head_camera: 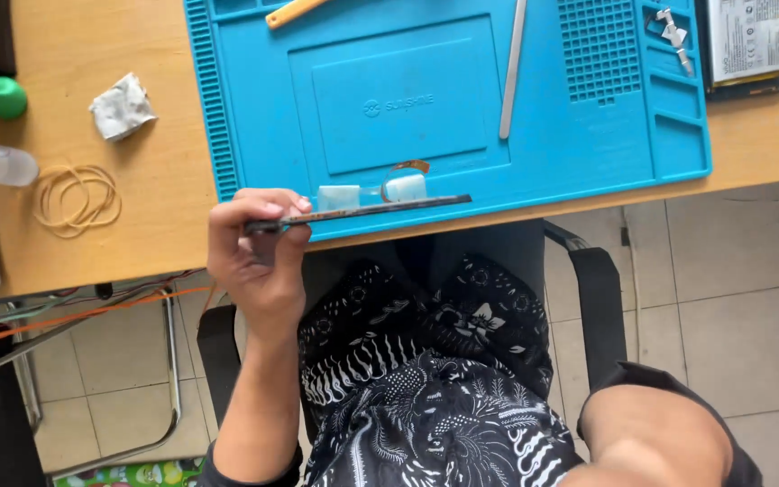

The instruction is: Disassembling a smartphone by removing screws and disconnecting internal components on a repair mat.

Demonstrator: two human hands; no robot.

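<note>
Wooden tabletop point(137, 171) over tiled floor point(723, 298). One blue mat point(407, 90) reaches its near edge. Left hand point(259, 248) fingers pinch one thin dark panel point(362, 211) edge-on above that edge. One rubber-band pile point(76, 198), one metal spudger point(513, 68). Right hand's fingers out of view.

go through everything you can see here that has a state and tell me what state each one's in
left hand: gripping one end of the thin dark panel
thin dark panel: held edge-on, roughly level, at the mat's near edge
right hand: out of view, only the arm shows
blue work mat: flat on the desk
metal spudger: lying loose on the mat
rubber bands: piled loose on the desk
crumpled wipe: wadded up
</note>
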